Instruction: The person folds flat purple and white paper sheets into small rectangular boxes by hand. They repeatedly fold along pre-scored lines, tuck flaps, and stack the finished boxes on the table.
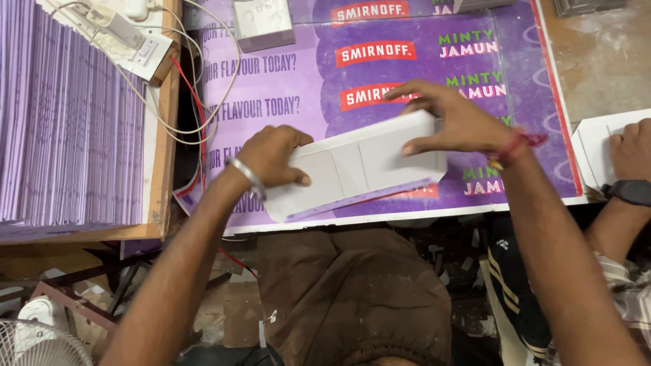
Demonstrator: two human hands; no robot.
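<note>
Brown trousers [352,298]: the person's lap, nearest the camera, below both hands.

Folded white card [359,169]: a creased carton blank with a purple edge strip, held just above the near edge of the table [542,102]; it slopes up from the left hand to the right hand, probably so the panels can be bent along the creases.

Left hand [274,156]: curled, fingers and thumb pinching the card's lower end; metal bangle [247,177] at the wrist.

Right hand [458,118]: fingers spread over the card's upper end, thumb pressed on its face, holding it; red thread [519,144] around the wrist.

Purple printed sheet [380,74]: covers the table under and beyond both hands, seemingly as a work surface.

Stack of purple sheets [68,115]: standing on edge, well left of the left hand, likely stock kept within reach.

Cables [196,88]: white and red, between stack and left hand.

Fan [37,339]: low, left of the left forearm.

Other person's hand [630,149]: right of the right hand, resting on another white card [593,146]; black watch [630,192].
</note>
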